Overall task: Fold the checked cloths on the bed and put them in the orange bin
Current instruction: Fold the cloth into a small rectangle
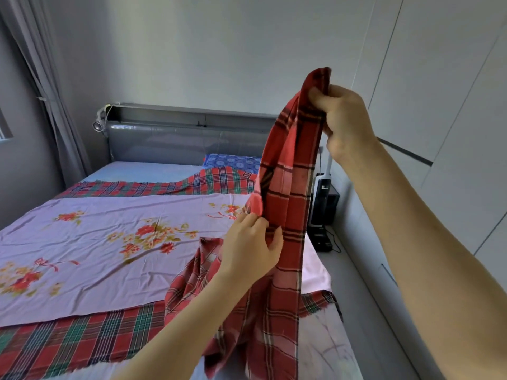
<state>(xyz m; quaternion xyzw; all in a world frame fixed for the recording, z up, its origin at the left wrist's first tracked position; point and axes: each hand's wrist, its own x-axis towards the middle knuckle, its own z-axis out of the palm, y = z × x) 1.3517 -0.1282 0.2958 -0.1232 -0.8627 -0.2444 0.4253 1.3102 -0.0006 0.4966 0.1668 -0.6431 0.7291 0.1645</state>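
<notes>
The red cloth (288,171) hangs in the air above the right side of the bed (142,171), held by both hands. The right hand (345,122) is raised high and grips the top end of the cloth; its fingers are curled shut around the bunched fabric, and a short tip of cloth stands up above the fist. From there the cloth falls down in a long narrow band, gathered in folds. The left hand (251,248) is lower and a little to the left of the right hand. It pinches one edge of the band between thumb and fingers, at about the middle of the hanging length. Below the left hand the cloth spreads wider and its lower part lies crumpled on the bed, near the left forearm.

Left of the left hand a lilac sheet (109,242) with red flowers lies flat on the bed. Under the left forearm, toward the person, a green cloth (82,335) with red and green checks shows from under the sheet. Another cloth with the same checks, the far cloth (164,187), lies beyond the sheet, below the right hand and to its left. A blue pillow (233,161) is behind it, by the grey headboard (178,138). Below the right wrist a black and white device (322,204) stands on the floor beside the bed.
</notes>
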